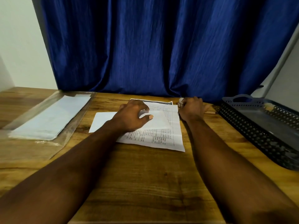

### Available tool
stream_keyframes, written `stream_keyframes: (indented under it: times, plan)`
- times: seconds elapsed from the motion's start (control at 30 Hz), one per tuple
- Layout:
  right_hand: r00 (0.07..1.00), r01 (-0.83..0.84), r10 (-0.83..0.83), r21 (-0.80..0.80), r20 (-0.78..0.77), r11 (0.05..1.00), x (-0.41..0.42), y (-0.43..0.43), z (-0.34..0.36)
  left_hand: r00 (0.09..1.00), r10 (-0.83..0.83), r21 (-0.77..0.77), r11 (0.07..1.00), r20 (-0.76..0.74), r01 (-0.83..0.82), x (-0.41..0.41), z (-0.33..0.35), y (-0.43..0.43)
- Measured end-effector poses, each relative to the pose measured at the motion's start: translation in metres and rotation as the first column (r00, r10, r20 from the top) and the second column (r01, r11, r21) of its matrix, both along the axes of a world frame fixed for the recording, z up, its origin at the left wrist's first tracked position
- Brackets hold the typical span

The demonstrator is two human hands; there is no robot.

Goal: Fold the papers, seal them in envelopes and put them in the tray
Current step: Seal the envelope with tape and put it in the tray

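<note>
Paper [161, 126] flat on table [145, 183], printed side up
Left hand [132, 113] arches over it, fingertips and thumb pressing; right hand [191, 108] curled at its far right corner, hold unclear. Print unreadable.

Both forearms reach forward — left grip [132, 115] splayed palm-down, right grip [191, 107] curled knuckles-up.
</note>
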State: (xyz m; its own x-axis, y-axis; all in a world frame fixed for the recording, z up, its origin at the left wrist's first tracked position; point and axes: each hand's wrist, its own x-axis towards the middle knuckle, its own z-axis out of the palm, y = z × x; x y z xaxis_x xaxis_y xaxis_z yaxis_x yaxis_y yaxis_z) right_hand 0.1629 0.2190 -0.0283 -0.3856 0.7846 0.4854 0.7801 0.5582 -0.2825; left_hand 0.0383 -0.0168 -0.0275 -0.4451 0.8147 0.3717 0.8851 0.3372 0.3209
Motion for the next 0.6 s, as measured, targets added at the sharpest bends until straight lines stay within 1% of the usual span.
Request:
stream_keyframes:
  times: [0.07,0.1,0.13,0.2,0.27,0.33,0.4,0.43,0.5,0.6]
  plan:
    - [0.993,-0.095,0.097,0.032,-0.062,0.995,-0.002,-0.002,0.004,1.0,0.018,0.04,0.999,-0.006,-0.017,0.001,0.001,-0.001]
    - [0.974,-0.181,0.181,0.012,-0.134,0.983,-0.003,-0.004,0.008,0.999,0.029,0.074,0.997,-0.012,-0.028,0.002,0.002,-0.001]
    - [0.935,-0.283,0.265,-0.043,-0.233,0.958,-0.005,-0.007,0.011,0.999,0.046,0.104,0.994,-0.021,-0.043,0.002,0.003,-0.001]
    - [0.833,-0.474,0.375,-0.175,-0.406,0.863,-0.007,-0.019,0.022,0.996,0.087,0.139,0.987,-0.033,-0.082,0.003,0.005,-0.001]
    - [0.74,-0.638,0.48,-0.268,-0.472,0.722,-0.004,-0.034,0.036,0.994,0.112,0.171,0.979,-0.009,-0.109,0.003,0.005,0.0]
    - [0.673,-0.738,0.608,-0.327,-0.421,0.59,0.002,-0.05,0.047,0.996,0.089,0.229,0.969,0.022,-0.092,0.001,0.004,0.0]
    - [0.626,-0.777,0.7,-0.352,-0.344,0.522,0.005,-0.062,0.051,0.999,0.022,0.29,0.957,0.027,-0.029,0.001,0.003,0.0]
    - [0.611,-0.786,0.726,-0.355,-0.316,0.507,0.005,-0.067,0.052,1.0,-0.01,0.305,0.952,0.009,0.007,0.001,0.002,-0.001]
    - [0.603,-0.788,0.751,-0.348,-0.271,0.507,0.003,-0.074,0.049,0.997,-0.05,0.307,0.949,-0.064,0.067,0.002,0.003,0.0]
    - [0.609,-0.785,0.756,-0.318,-0.24,0.532,-0.001,-0.077,0.041,0.987,-0.036,0.322,0.943,-0.159,0.087,0.002,0.007,0.0]
